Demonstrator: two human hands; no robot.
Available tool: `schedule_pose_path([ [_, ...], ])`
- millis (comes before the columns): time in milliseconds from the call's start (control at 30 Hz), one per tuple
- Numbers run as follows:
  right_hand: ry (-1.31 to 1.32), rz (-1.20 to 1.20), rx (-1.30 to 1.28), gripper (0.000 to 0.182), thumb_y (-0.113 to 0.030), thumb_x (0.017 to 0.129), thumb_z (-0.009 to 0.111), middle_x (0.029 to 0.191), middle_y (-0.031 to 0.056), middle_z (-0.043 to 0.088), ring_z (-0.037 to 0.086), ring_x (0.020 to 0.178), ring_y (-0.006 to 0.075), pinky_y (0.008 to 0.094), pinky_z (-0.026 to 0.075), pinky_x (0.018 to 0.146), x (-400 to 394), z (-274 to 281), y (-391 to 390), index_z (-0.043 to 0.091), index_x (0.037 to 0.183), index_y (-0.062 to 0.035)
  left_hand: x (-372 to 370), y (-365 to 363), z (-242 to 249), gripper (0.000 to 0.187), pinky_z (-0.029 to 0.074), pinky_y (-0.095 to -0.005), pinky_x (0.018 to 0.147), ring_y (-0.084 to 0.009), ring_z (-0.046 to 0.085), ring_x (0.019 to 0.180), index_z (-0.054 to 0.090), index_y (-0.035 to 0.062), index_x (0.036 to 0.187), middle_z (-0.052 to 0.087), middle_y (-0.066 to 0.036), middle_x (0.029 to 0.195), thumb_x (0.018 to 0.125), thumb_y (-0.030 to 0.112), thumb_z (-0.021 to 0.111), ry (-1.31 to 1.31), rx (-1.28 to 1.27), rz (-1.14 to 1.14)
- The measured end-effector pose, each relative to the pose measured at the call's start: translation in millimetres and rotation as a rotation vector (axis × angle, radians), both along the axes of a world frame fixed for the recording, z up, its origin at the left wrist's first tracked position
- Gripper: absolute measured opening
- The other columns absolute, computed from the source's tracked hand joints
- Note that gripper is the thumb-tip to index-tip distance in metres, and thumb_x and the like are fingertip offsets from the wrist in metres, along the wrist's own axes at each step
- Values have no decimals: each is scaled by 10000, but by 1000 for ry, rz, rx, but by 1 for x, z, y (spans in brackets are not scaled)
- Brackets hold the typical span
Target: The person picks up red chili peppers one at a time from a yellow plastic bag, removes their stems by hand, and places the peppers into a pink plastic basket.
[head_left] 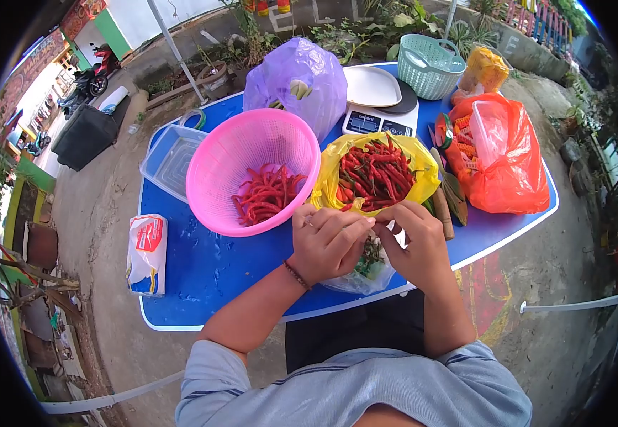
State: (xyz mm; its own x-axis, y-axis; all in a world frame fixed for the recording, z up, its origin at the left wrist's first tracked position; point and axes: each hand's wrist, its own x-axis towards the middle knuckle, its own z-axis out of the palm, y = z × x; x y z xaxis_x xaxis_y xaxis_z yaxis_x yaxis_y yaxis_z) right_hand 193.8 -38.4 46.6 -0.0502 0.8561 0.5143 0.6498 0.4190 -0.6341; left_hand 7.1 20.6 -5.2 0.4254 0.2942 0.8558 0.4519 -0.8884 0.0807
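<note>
My left hand (330, 242) and my right hand (415, 238) meet fingertip to fingertip at the near edge of a yellow plastic bag (426, 160). Both have their fingers closed in a pinch; whatever lies between them is too small or hidden to name. Red chillies (376, 171), some with green stems, fill the yellow bag. Left of it, a pink colander (213, 167) tilts toward me with red chillies (270, 196) inside. Below my hands sits a clear plastic bag (369, 274) with green stem bits, partly covered by my fingers.
On the blue table (209, 277) stand a clear container (170, 160), a white-and-red packet (147, 252), a purple bag (291, 78), a kitchen scale (380, 121), a green basket (430, 67) and an orange-red bag (519, 171). A wooden handle (442, 213) lies beside my right hand.
</note>
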Motion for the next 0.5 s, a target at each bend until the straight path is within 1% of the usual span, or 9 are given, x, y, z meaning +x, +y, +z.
schedule_pose_path([
  [67, 89, 23, -13, 182, 38, 807, 760, 871, 90, 685, 675, 716, 250, 347, 544, 642, -3, 4, -1, 683, 960, -25, -1, 0, 0, 294, 383, -385, 838, -139, 630, 861, 680, 165, 1143, 708, 33, 1060, 854, 122, 721, -27, 23, 18],
  [100, 93, 41, 3, 189, 42, 811, 759, 871, 92, 685, 672, 702, 240, 340, 540, 634, -5, 5, 1, 678, 970, -22, -2, 0, 1, 305, 386, -381, 835, -138, 627, 852, 679, 163, 1147, 706, 35, 1048, 852, 98, 722, -39, 32, 28],
  [200, 114, 88, 43, 205, 45, 825, 754, 871, 99, 688, 665, 669, 218, 321, 530, 607, -12, 5, 8, 663, 998, -14, -6, 2, 2, 285, 415, -405, 843, -200, 632, 881, 638, 160, 1160, 672, -31, 1060, 899, 58, 691, -81, 37, -36],
  [300, 175, 107, 42, 204, 34, 838, 750, 869, 108, 694, 673, 666, 214, 312, 523, 578, -24, 8, 20, 652, 1012, -9, -3, 8, -6, 397, 437, -398, 880, -223, 611, 1055, 661, 219, 1226, 617, -32, 1257, 855, 122, 763, -220, 121, -2],
  [367, 248, 98, 3, 197, 26, 847, 750, 865, 115, 698, 684, 673, 216, 311, 525, 566, -34, 11, 30, 650, 1013, -5, -3, 9, -13, 425, 437, -431, 955, -281, 570, 1177, 615, 242, 1294, 513, -71, 1387, 895, 217, 758, -271, 211, 48],
  [467, 320, 121, 59, 154, 24, 863, 756, 842, 79, 717, 712, 730, 132, 260, 546, 620, -49, 17, 51, 673, 992, 9, -1, 10, -20, 499, 401, -492, 1061, -351, 502, 1316, 535, 259, 1384, 398, -111, 1496, 937, 381, 722, -330, 280, 85],
  [500, 307, 136, 98, 153, 10, 871, 754, 856, 91, 725, 736, 765, 164, 272, 572, 652, -53, 19, 58, 678, 1004, 10, 0, 12, -20, 534, 383, -513, 1096, -371, 478, 1354, 506, 262, 1411, 366, -122, 1518, 948, 439, 706, -347, 295, 90],
])
